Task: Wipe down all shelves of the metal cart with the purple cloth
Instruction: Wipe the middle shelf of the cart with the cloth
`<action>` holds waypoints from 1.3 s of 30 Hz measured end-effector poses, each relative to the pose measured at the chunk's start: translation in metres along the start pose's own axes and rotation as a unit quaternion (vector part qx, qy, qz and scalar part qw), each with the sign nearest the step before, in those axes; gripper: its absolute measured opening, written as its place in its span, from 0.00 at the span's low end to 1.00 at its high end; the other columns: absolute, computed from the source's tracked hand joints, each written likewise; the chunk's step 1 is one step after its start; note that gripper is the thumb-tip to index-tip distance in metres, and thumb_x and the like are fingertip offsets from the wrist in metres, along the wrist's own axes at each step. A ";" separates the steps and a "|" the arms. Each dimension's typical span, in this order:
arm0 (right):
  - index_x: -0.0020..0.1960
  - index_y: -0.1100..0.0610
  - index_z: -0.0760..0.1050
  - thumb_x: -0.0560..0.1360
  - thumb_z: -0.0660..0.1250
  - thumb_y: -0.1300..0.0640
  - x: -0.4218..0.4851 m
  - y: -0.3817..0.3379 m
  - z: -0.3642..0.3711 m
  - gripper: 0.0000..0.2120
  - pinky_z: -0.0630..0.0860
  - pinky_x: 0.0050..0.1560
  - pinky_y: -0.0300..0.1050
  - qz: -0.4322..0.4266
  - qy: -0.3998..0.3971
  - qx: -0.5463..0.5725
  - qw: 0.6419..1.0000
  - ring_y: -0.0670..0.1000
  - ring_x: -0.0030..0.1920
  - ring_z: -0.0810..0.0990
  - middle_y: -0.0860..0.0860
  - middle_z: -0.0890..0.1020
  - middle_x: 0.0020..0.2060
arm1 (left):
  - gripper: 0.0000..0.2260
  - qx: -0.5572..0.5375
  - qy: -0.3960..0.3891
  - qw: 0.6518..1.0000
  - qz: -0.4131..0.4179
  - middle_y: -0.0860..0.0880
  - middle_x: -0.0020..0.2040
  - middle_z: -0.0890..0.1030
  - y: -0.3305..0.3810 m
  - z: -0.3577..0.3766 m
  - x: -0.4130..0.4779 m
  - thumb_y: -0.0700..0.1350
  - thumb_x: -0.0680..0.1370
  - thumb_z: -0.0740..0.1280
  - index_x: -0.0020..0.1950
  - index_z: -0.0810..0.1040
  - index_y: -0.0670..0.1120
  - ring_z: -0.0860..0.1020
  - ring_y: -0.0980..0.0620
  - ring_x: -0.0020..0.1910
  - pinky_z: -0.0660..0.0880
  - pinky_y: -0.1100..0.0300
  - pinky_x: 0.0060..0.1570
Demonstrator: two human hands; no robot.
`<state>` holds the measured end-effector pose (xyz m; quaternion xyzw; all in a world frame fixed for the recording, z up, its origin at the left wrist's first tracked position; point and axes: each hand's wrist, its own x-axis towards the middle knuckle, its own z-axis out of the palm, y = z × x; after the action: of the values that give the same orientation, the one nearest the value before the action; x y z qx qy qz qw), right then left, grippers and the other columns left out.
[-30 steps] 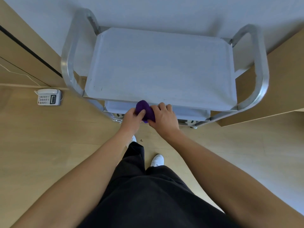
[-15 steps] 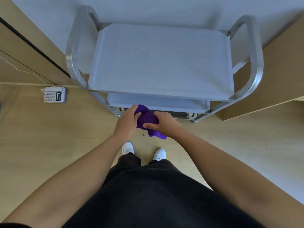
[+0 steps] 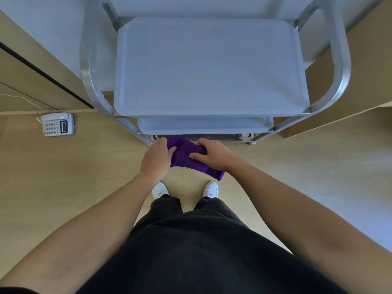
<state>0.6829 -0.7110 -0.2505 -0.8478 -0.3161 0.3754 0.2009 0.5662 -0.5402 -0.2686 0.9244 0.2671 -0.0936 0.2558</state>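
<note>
A metal cart [image 3: 210,66] with tubular side handles stands in front of me against a pale wall. Its top shelf is bare; a strip of the middle shelf [image 3: 203,125] and a sliver of the lowest shelf show under it. The purple cloth [image 3: 186,158] is bunched in the air just in front of the cart's near lower edge, above the floor. My left hand [image 3: 156,159] grips its left end, and my right hand [image 3: 212,154] grips its right part with the thumb on top. A tail of cloth hangs out below my right wrist.
A white desk telephone [image 3: 57,124] lies on the wooden floor at the left with its cord running to the wall. Wooden panels flank the cart on both sides. My two white shoes [image 3: 184,189] stand close to the cart's front.
Both hands have drawn the cloth back and down from the cart's front edge toward me and spread it wider between them. The view has tipped, bringing both shoes into sight.
</note>
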 end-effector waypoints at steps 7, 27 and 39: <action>0.58 0.47 0.75 0.76 0.66 0.43 0.023 -0.040 0.024 0.13 0.77 0.49 0.52 -0.006 -0.040 0.021 0.999 0.51 0.47 0.77 0.46 0.79 0.47 | 0.28 -0.027 -0.091 0.990 0.106 0.46 0.71 0.68 -0.038 -0.019 0.014 0.43 0.77 0.68 0.75 0.61 0.46 0.68 0.44 0.68 0.68 0.48 0.66; 0.54 0.47 0.67 0.78 0.63 0.51 0.014 -0.082 0.068 0.07 0.78 0.43 0.54 0.032 0.066 0.065 0.995 0.55 0.38 0.78 0.50 0.81 0.41 | 0.07 -0.258 -0.226 0.937 0.058 0.52 0.45 0.81 -0.097 -0.044 0.008 0.44 0.79 0.63 0.54 0.76 0.54 0.80 0.50 0.45 0.78 0.54 0.47; 0.56 0.47 0.72 0.78 0.59 0.37 -0.016 -0.053 0.083 0.15 0.72 0.41 0.46 0.037 0.014 -0.039 0.998 0.52 0.44 0.78 0.45 0.77 0.41 | 0.13 -0.242 -0.198 0.944 0.107 0.56 0.53 0.79 -0.071 -0.029 -0.024 0.42 0.80 0.64 0.63 0.77 0.53 0.79 0.61 0.41 0.73 0.67 0.31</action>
<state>0.5905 -0.6747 -0.2649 -0.8713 -0.2961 0.3580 0.1584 0.5087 -0.4844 -0.2659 0.8206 0.1247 -0.1793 0.5281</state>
